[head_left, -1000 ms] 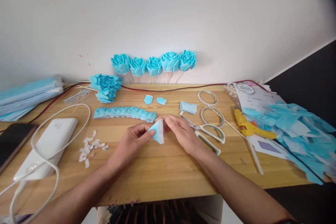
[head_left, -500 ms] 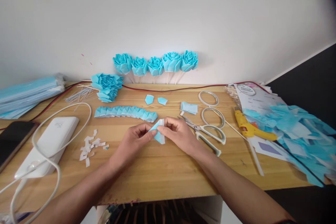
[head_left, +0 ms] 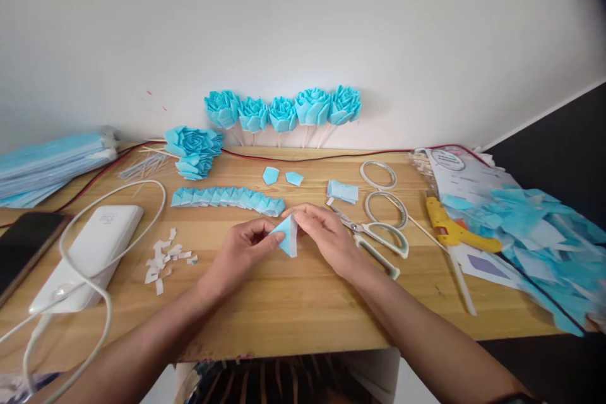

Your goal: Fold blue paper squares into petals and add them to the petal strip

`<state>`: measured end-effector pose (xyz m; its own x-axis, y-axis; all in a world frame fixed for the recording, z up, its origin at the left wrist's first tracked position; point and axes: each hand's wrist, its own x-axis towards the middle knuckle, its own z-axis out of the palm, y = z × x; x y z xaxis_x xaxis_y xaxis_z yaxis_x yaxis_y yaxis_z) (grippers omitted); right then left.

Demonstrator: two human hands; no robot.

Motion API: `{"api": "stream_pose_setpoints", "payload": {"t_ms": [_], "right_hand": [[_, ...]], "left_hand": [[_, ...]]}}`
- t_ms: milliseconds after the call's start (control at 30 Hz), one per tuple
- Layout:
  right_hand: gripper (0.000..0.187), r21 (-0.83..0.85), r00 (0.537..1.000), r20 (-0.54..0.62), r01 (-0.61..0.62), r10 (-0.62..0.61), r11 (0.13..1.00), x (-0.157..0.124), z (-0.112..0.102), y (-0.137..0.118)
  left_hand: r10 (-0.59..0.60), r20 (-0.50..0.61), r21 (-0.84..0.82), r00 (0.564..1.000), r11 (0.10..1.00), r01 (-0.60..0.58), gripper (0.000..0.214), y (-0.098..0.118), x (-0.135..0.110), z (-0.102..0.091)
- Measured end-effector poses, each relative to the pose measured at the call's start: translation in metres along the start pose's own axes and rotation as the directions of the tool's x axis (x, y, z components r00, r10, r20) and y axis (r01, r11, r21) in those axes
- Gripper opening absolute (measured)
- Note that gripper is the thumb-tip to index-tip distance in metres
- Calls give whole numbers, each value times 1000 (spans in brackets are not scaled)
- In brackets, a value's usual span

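Note:
Between my hands is a small folded piece of light-blue fabric (head_left: 287, 238) with a white strip along its right edge. My left hand (head_left: 250, 243) pinches its left corner between thumb and fingers. At the upper right edge, my right hand (head_left: 324, 233) grips the same piece with thumb and fingertips. Just behind lies a curved row of folded blue pieces (head_left: 227, 198). Two cut blue pentagons, a left one (head_left: 271, 175) and a right one (head_left: 294, 178), rest farther back. Scissors (head_left: 374, 237) with pale handles lie right of my right hand.
Blue flowers on sticks (head_left: 283, 115) lean against the wall, with more flowers (head_left: 194, 148) lying left. Tape rolls (head_left: 377, 175), a yellow glue gun (head_left: 457, 230) and blue scraps (head_left: 544, 240) are right. A white power bank (head_left: 89, 259), cable, phone (head_left: 31, 249) and paper bits (head_left: 163, 259) are left.
My right thumb has slid up the white edge toward the top corner, baring more of the strip. The left pinch stays. The view has shifted slightly.

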<state>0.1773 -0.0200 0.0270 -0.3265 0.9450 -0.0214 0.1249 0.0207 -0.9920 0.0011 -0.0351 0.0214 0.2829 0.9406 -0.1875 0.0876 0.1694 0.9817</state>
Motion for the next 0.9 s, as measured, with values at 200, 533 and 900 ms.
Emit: {"api": "stream_pose_setpoints", "payload": {"t_ms": [200, 533, 900], "right_hand": [[28, 112, 991, 104, -91, 79, 990, -1, 3, 1], [34, 152, 998, 22, -54, 52, 987, 0, 2, 3], [38, 122, 999, 20, -46, 44, 991, 0, 3, 3]], "left_hand": [[30, -43, 37, 999, 999, -29, 27, 1, 1, -1], [110, -101, 59, 989, 993, -104, 37, -3, 1, -13], [56, -64, -3, 996, 998, -56, 27, 0, 2, -10]]}}
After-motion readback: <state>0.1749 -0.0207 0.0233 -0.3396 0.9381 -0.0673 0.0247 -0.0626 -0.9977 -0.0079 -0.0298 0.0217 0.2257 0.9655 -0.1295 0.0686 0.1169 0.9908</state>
